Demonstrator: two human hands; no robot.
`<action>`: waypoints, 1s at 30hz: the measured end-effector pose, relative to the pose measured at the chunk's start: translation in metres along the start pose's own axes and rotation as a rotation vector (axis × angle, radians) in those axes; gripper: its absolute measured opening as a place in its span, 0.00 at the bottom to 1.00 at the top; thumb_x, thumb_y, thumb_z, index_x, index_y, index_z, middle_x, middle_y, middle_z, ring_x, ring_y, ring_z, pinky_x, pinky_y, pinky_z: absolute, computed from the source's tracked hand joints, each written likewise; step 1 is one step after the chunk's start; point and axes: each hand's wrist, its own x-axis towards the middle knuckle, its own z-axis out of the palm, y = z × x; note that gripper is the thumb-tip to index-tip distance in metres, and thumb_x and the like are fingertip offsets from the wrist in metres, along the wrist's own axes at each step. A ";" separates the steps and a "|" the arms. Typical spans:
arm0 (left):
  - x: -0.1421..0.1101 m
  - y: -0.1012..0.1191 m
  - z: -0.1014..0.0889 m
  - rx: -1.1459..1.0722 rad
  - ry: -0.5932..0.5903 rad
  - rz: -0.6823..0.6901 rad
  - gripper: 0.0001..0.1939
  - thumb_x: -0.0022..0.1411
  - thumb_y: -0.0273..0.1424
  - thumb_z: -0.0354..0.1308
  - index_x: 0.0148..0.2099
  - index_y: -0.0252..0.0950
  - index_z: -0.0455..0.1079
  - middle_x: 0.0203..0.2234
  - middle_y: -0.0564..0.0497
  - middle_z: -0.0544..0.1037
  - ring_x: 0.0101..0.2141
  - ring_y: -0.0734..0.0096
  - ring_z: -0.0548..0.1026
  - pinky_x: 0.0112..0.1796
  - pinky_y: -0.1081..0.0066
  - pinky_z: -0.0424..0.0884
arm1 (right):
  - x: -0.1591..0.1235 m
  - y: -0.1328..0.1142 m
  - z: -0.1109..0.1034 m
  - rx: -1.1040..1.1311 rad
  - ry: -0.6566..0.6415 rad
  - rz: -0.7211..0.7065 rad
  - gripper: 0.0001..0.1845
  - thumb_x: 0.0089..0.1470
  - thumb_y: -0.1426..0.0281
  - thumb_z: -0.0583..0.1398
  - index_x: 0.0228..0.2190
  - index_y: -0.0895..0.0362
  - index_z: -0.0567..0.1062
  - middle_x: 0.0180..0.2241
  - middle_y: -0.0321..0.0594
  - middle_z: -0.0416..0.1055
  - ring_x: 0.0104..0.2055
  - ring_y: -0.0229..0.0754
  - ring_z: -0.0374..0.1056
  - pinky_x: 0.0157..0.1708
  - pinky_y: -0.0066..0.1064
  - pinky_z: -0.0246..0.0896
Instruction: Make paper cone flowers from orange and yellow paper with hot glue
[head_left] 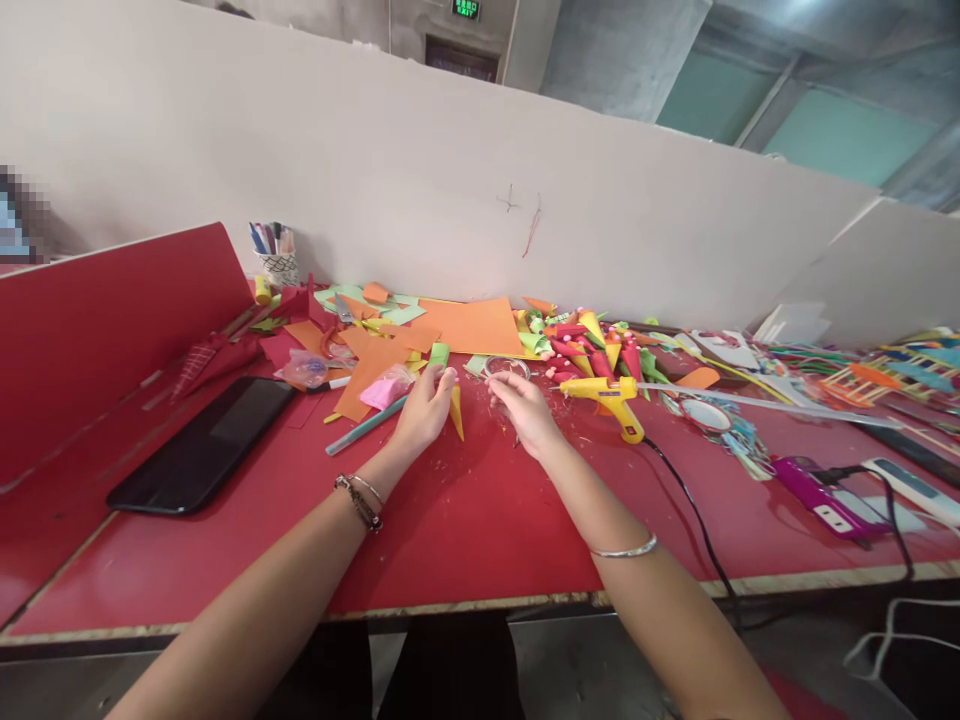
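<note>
My left hand (429,408) is closed, and a yellow paper cone (457,414) shows at its fingertips with the point downward. Part of the cone's wide end is hidden by the fingers. Opposite it, my right hand (523,405) has its thumb and fingers pinched together; what they hold, if anything, is too small to make out. A thin wire ring (507,366) lies just behind the right hand. Beside my left wrist is a teal pen-like tool (367,425), with a pink object (385,390) in clear plastic near it.
To the right lie a yellow glue gun (611,400), its black cord, and a purple power strip (829,500). Several coloured paper cones (592,345) are piled behind. Orange paper sheets (472,325), a black phone (202,445) and a pen cup (277,265) stand left and back.
</note>
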 end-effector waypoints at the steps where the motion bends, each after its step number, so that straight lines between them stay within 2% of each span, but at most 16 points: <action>1: -0.001 0.000 -0.001 0.031 -0.006 -0.001 0.20 0.61 0.42 0.37 0.45 0.34 0.61 0.43 0.44 0.70 0.45 0.65 0.67 0.45 0.67 0.61 | 0.000 0.001 0.001 -0.012 -0.007 -0.001 0.11 0.40 0.62 0.59 0.26 0.56 0.70 0.24 0.32 0.64 0.24 0.32 0.59 0.28 0.27 0.58; 5: -0.001 0.001 -0.007 0.164 -0.019 0.007 0.18 0.59 0.41 0.42 0.42 0.36 0.64 0.39 0.46 0.71 0.42 0.62 0.69 0.43 0.64 0.62 | -0.002 0.001 0.003 -0.066 -0.033 -0.018 0.10 0.42 0.62 0.57 0.26 0.56 0.70 0.23 0.33 0.63 0.24 0.33 0.59 0.26 0.26 0.56; 8: 0.001 0.005 -0.018 0.289 0.033 0.023 0.15 0.57 0.38 0.46 0.42 0.35 0.65 0.42 0.43 0.68 0.41 0.60 0.68 0.44 0.62 0.61 | -0.004 -0.001 0.005 -0.099 -0.044 -0.041 0.10 0.42 0.62 0.57 0.26 0.56 0.70 0.23 0.33 0.64 0.25 0.34 0.59 0.27 0.26 0.55; 12: 0.007 0.008 -0.044 0.733 0.131 0.149 0.18 0.54 0.38 0.49 0.45 0.34 0.63 0.41 0.42 0.67 0.44 0.56 0.66 0.42 0.62 0.62 | -0.006 -0.004 0.007 -0.133 -0.052 -0.057 0.09 0.43 0.63 0.56 0.25 0.56 0.70 0.22 0.32 0.63 0.24 0.34 0.59 0.26 0.26 0.54; 14: 0.011 0.004 -0.057 0.950 0.108 0.127 0.23 0.50 0.41 0.52 0.43 0.30 0.65 0.41 0.38 0.67 0.45 0.49 0.63 0.42 0.58 0.62 | -0.007 -0.006 0.008 -0.141 -0.063 -0.066 0.09 0.43 0.63 0.56 0.25 0.56 0.70 0.23 0.32 0.63 0.24 0.34 0.59 0.27 0.26 0.55; 16: 0.014 -0.004 -0.066 1.065 0.015 0.027 0.26 0.47 0.45 0.53 0.40 0.27 0.66 0.39 0.35 0.68 0.45 0.44 0.63 0.41 0.56 0.62 | -0.008 -0.007 0.009 -0.147 -0.074 -0.078 0.09 0.44 0.63 0.56 0.25 0.56 0.70 0.24 0.32 0.63 0.24 0.33 0.59 0.27 0.27 0.55; 18: 0.017 -0.015 -0.071 1.073 -0.066 -0.011 0.24 0.48 0.45 0.52 0.39 0.28 0.66 0.39 0.35 0.68 0.44 0.45 0.65 0.38 0.58 0.64 | -0.009 -0.007 0.010 -0.156 -0.079 -0.091 0.09 0.44 0.63 0.55 0.26 0.56 0.70 0.24 0.33 0.64 0.24 0.33 0.59 0.27 0.27 0.56; 23: 0.020 -0.030 -0.073 0.967 -0.092 0.113 0.15 0.52 0.37 0.51 0.37 0.31 0.63 0.35 0.38 0.70 0.40 0.51 0.68 0.37 0.60 0.64 | -0.009 -0.004 0.011 -0.198 -0.086 -0.154 0.07 0.45 0.65 0.55 0.26 0.56 0.70 0.26 0.34 0.66 0.26 0.35 0.61 0.29 0.29 0.58; 27: 0.015 -0.015 -0.069 0.691 -0.008 0.286 0.13 0.53 0.36 0.51 0.41 0.35 0.60 0.36 0.45 0.70 0.38 0.61 0.69 0.37 0.65 0.64 | -0.011 -0.007 0.014 -0.162 -0.140 -0.281 0.09 0.47 0.67 0.54 0.32 0.54 0.71 0.34 0.37 0.69 0.36 0.37 0.66 0.39 0.32 0.61; 30: 0.008 0.005 -0.065 0.559 -0.041 0.454 0.15 0.54 0.35 0.51 0.43 0.37 0.59 0.37 0.48 0.69 0.38 0.65 0.68 0.38 0.68 0.64 | -0.015 -0.012 0.017 -0.112 -0.199 -0.342 0.11 0.49 0.67 0.54 0.37 0.52 0.71 0.40 0.38 0.69 0.44 0.38 0.64 0.45 0.33 0.59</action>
